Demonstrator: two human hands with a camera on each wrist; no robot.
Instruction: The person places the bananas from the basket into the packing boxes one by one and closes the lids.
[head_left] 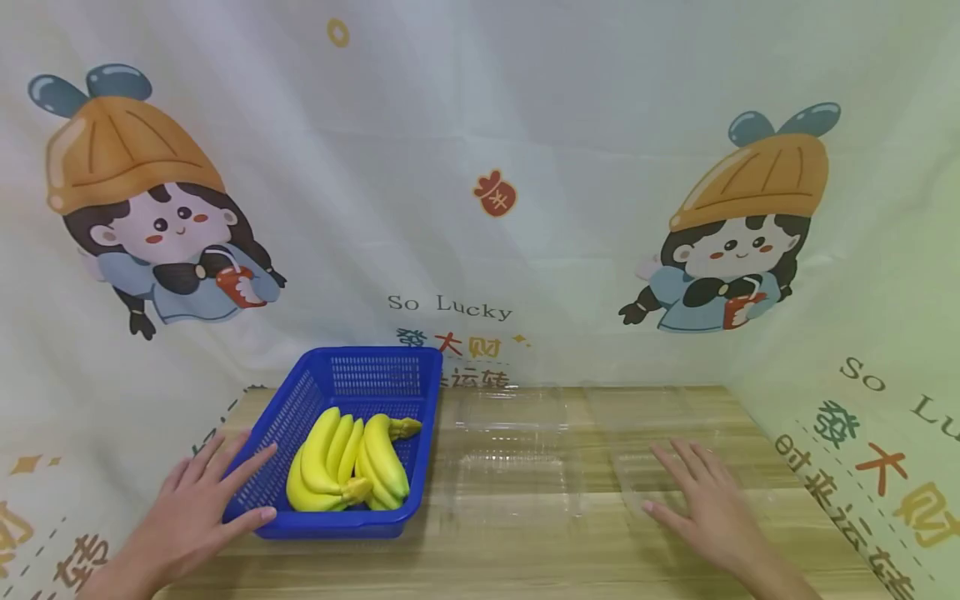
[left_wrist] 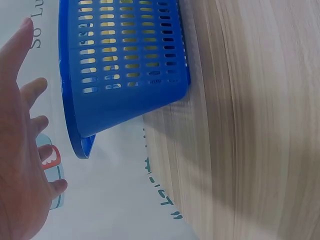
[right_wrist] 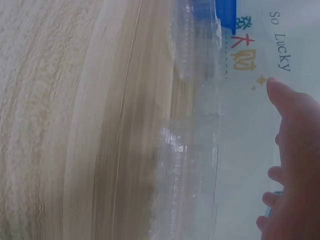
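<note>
A blue plastic basket (head_left: 330, 523) stands on the left half of the table, holding two bunches of yellow bananas (head_left: 321, 454). My left hand (head_left: 198, 508) hovers beside its front left corner, fingers spread and nothing held. The left wrist view shows a gap between that hand and the basket wall (left_wrist: 130, 100). Over on the right, my right hand (head_left: 708, 508) is held with straight, parted fingers over a clear plastic container (head_left: 633, 475); it grips nothing. Another clear container (head_left: 513, 492) sits between that one and the basket, both with see-through walls.
The wood-grain table (head_left: 525, 558) runs back to a pale printed curtain (head_left: 585, 250), which also hangs along the left and right sides. In the right wrist view, the clear containers (right_wrist: 175, 145) stand side by side near the curtain.
</note>
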